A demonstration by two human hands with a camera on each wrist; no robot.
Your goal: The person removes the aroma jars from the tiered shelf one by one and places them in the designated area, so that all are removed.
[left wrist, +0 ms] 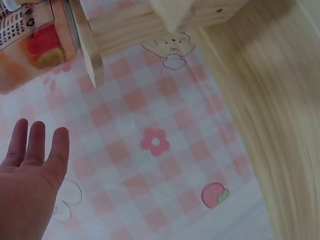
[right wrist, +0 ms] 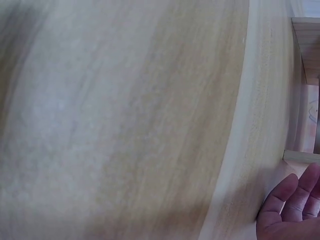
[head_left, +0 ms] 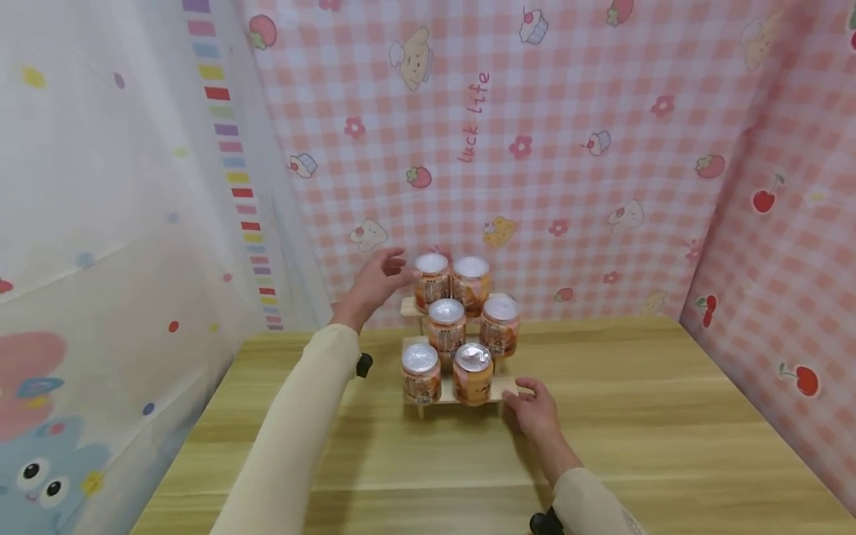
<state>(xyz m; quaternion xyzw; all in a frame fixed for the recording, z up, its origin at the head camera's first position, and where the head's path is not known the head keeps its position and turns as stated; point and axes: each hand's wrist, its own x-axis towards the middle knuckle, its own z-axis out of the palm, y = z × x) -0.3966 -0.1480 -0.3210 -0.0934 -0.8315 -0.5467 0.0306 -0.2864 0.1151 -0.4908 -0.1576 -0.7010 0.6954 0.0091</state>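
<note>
A small stepped wooden rack (head_left: 508,387) stands at the back middle of the table and carries several orange jars with silver lids, two on each step. My left hand (head_left: 380,281) is raised beside the top left jar (head_left: 432,281), fingers straight and apart, holding nothing; the left wrist view shows the same open left hand (left wrist: 31,170) below a jar (left wrist: 30,45) and the rack's edge (left wrist: 90,50). My right hand (head_left: 531,405) rests on the table at the rack's front right corner, fingers relaxed. In the right wrist view its fingertips (right wrist: 295,200) lie next to the rack (right wrist: 305,45).
The light wooden table (head_left: 635,416) is walled by a pink checked cloth (head_left: 535,148) behind and to the right, and a white patterned sheet (head_left: 100,223) on the left. Both arms wear cream sleeves.
</note>
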